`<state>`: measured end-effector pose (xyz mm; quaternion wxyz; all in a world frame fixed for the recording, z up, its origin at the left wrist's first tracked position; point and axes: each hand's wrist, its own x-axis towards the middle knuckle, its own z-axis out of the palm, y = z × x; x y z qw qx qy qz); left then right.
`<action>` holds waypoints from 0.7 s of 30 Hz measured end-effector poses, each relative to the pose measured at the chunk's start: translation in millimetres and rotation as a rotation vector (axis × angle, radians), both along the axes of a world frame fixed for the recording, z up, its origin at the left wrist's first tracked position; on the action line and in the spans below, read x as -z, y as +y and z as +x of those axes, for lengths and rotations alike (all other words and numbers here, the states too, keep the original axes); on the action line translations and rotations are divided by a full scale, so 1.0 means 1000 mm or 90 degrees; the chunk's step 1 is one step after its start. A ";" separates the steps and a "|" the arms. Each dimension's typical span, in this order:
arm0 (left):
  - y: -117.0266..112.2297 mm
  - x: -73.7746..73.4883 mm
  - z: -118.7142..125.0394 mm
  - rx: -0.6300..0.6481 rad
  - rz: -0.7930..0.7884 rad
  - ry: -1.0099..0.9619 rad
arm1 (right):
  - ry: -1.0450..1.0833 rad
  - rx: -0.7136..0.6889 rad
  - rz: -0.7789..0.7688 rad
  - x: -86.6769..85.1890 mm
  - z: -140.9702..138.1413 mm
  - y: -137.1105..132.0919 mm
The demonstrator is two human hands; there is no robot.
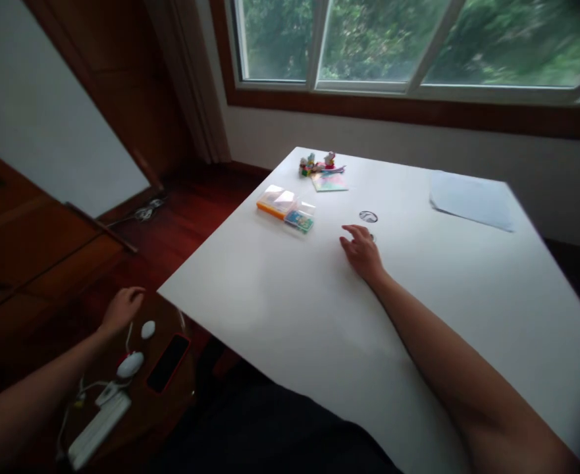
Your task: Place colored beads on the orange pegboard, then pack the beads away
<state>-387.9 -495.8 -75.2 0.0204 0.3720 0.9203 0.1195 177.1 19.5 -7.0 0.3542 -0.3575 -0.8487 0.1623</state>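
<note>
My right hand [361, 253] is over the middle of the white table [270, 309], fingers apart and holding nothing. Just beyond it lies a flat oval thing with a dark rim [368, 216]; a small round thing [372, 237] shows at the hand's edge, partly hidden. To the hand's left stands a clear-lidded plastic case with an orange edge [272, 203], next to a small clear box with blue and green contents [299, 220]. My left hand [122, 308] hangs off the table's left corner, above a low brown stool [178, 378], its fingers loosely extended with nothing visible in them.
Small colourful figurines [314, 163] and a pastel card [330, 181] are at the table's far left corner. White paper sheets [472, 201] lie at the far right. On the stool are a phone [168, 363], a white power strip [99, 428] with cables and white rounded objects [130, 365].
</note>
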 end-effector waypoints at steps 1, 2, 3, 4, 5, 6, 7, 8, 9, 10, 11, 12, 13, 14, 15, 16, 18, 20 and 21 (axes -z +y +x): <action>-0.024 0.015 0.011 0.009 -0.043 -0.039 | -0.008 0.009 -0.002 0.000 -0.001 -0.001; -0.044 0.030 0.023 0.014 -0.081 -0.077 | -0.020 0.012 -0.005 0.000 -0.002 -0.001; -0.059 0.045 0.034 0.016 -0.110 -0.102 | -0.031 0.018 -0.008 0.000 -0.004 -0.002; -0.072 0.060 0.044 0.006 -0.128 -0.112 | -0.043 0.022 -0.009 0.000 -0.006 -0.003; -0.082 0.074 0.054 -0.004 -0.157 -0.128 | -0.054 0.027 -0.009 -0.001 -0.007 -0.004; -0.090 0.087 0.062 -0.010 -0.177 -0.141 | -0.064 0.028 -0.005 -0.001 -0.008 -0.006; -0.097 0.097 0.069 -0.019 -0.185 -0.144 | -0.071 0.030 0.000 -0.002 -0.009 -0.007; -0.102 0.106 0.075 -0.023 -0.182 -0.141 | -0.077 0.034 0.005 -0.002 -0.009 -0.008; -0.107 0.113 0.081 -0.027 -0.178 -0.136 | -0.083 0.039 0.009 -0.002 -0.010 -0.009; -0.111 0.117 0.086 -0.035 -0.174 -0.130 | -0.086 0.043 0.012 -0.002 -0.010 -0.009; -0.115 0.119 0.091 -0.043 -0.168 -0.122 | -0.089 0.046 0.015 -0.001 -0.010 -0.009; -0.119 0.120 0.095 -0.050 -0.159 -0.112 | -0.090 0.048 0.019 0.000 -0.010 -0.008; -0.123 0.118 0.099 -0.057 -0.147 -0.095 | -0.089 0.051 0.025 0.002 -0.010 -0.008; -0.127 0.116 0.102 -0.062 -0.133 -0.070 | -0.087 0.054 0.032 0.003 -0.010 -0.007; -0.132 0.112 0.106 -0.069 -0.118 -0.039 | -0.085 0.056 0.040 0.005 -0.010 -0.006; -0.138 0.107 0.108 -0.079 -0.106 -0.004 | -0.083 0.058 0.046 0.007 -0.010 -0.005; -0.154 0.098 0.113 -0.109 -0.101 0.061 | -0.084 0.060 0.053 0.011 -0.010 -0.004; -0.176 0.091 0.118 -0.136 -0.118 0.094 | -0.084 0.063 0.057 0.013 -0.010 -0.003; -0.190 0.089 0.122 -0.139 -0.129 0.097 | -0.083 0.065 0.059 0.014 -0.010 -0.002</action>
